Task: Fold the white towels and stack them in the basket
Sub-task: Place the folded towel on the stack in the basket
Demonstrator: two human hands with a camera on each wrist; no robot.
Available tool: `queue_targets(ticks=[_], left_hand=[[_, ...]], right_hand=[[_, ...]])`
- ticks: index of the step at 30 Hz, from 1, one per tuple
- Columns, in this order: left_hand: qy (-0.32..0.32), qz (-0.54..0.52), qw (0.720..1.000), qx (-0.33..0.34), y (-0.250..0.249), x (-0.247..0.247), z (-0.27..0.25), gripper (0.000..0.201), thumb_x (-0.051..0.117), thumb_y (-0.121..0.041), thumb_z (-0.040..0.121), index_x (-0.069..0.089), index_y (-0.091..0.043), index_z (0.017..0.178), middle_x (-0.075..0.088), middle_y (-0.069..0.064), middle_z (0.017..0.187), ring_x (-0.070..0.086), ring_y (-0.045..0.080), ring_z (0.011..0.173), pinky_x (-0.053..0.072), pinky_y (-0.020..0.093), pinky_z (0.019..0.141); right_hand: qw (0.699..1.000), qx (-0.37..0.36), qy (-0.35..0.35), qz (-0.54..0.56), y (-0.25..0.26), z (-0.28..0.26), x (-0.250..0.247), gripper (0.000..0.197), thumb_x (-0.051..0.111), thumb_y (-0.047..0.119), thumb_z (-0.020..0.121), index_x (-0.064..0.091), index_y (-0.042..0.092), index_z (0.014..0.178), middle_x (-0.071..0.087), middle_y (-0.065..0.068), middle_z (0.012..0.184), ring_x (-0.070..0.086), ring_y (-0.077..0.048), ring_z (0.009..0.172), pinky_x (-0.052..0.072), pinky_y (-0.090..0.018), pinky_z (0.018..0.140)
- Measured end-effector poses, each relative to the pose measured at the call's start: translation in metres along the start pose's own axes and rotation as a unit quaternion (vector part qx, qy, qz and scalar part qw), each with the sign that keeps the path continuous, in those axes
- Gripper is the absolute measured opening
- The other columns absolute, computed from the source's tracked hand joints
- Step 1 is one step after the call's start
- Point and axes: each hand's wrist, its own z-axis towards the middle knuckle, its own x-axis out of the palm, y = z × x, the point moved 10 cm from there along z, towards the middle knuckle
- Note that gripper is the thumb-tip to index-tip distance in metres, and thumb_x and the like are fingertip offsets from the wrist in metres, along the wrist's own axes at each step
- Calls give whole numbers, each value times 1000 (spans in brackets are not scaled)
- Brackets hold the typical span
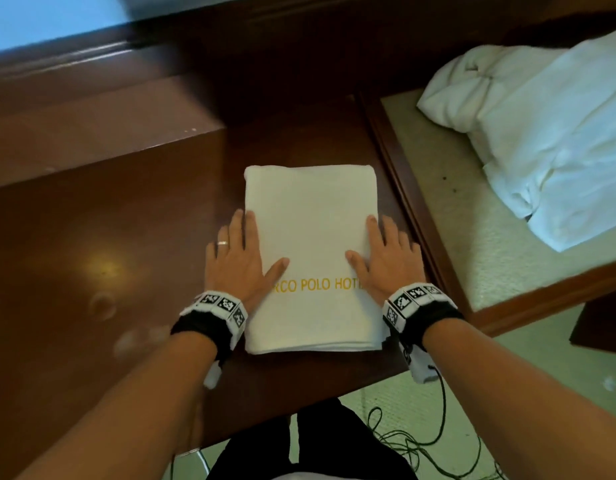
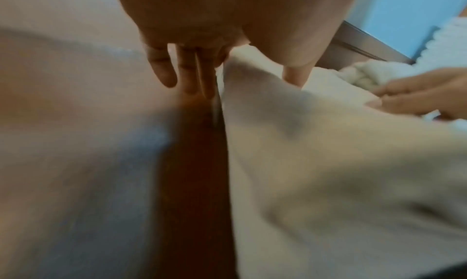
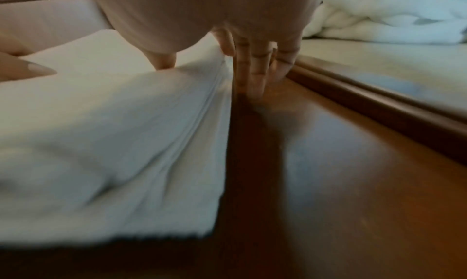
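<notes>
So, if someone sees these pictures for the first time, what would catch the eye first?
Probably the folded white towel with gold lettering, lying on the dark wooden table, with the left hand and right hand flat along its two side edges, thumbs on top. Next, the crumpled white towels heaped at the upper right.

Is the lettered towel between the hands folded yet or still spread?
Folded: the towel is a compact rectangle, with stacked layers at its near edge.

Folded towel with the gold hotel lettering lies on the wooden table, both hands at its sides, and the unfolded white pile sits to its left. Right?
Not quite: the unfolded white pile sits to the right of the folded towel, as the head view shows. The wooden table, left hand and right hand are as stated.
</notes>
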Motion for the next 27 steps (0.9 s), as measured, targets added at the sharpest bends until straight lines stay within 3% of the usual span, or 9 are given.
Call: queue_targets(ticks=[2,4,8,11,13,15,19,22,27], left_hand=[[5,-61,996,-63,8,5,-19,98,45,-74,88,14,-10,156,34,14,154,36,36,137,34,49,108],[29,-126,986,-100,12,19,-35,85,54,-72,86,35,-11,142,52,13,138,50,36,124,43,46,96],[52,-254,953,-160,20,38,-49,71,70,-69,77,51,-14,116,63,9,122,61,33,113,52,41,86],[80,-347,917,-179,22,48,-51,63,85,-53,72,65,-10,113,71,8,114,66,29,108,51,32,80],[104,-389,904,-148,15,51,-53,59,89,-48,65,74,-13,111,75,5,108,70,24,104,55,34,86],[100,-397,905,-112,8,45,-57,58,87,-47,63,75,-15,111,76,5,108,71,24,103,57,40,91],[41,-368,926,-76,1,7,-68,50,80,-41,80,63,-14,118,70,5,116,66,29,110,52,37,88],[8,-364,929,-67,-7,-29,-83,48,76,-37,85,52,-12,119,63,9,122,60,33,114,46,35,86],[-49,-376,925,19,-34,-94,-114,41,76,-41,80,55,-20,108,65,0,112,60,24,100,48,34,83]], right_hand=[[998,47,14,41,-10,-19,7,76,42,65,92,24,17,147,41,-11,139,50,-34,119,45,-48,94],[991,88,48,86,-16,-37,20,74,46,69,89,32,16,139,49,-10,128,56,-35,111,46,-45,88],[964,153,74,204,-17,-59,40,78,62,72,77,41,17,129,55,-8,121,59,-35,109,49,-42,86],[933,209,75,284,-19,-66,48,74,78,62,69,51,13,118,64,-7,116,63,-32,107,53,-40,87],[930,224,85,277,-17,-72,48,65,80,56,71,59,11,112,67,-8,114,64,-32,105,54,-37,84],[933,230,74,268,-13,-80,41,56,78,50,76,62,9,111,66,-11,115,63,-33,106,53,-37,84],[927,234,16,292,-4,-100,8,47,71,42,85,54,11,116,62,-14,120,58,-36,111,49,-44,93],[923,225,-11,313,4,-119,-20,42,69,42,86,53,14,114,62,-12,119,58,-36,110,47,-37,85],[912,211,-80,342,-5,-160,-75,45,69,48,83,56,17,112,63,-8,117,60,-34,108,48,-37,85]])
